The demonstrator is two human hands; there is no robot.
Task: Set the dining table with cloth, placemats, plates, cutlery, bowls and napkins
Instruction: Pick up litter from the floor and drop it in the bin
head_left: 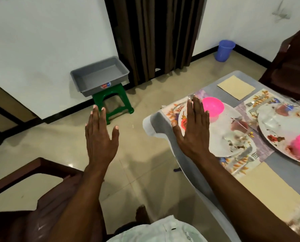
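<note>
Table (165, 126) sat right, grey cloth (184, 161) hanging over its near corner, plates (220, 137) and pink bowls (213, 106) laid on placemats (170, 109). My left hand (100, 137) hovered flat over open floor (137, 154), holding nothing; right hand (194, 130) flat above table edge, likewise.

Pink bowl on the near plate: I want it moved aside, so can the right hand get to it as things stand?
Probably yes. The right hand is open and holds nothing, and the pink bowl sits uncovered on the plate just beyond its fingers.
</note>
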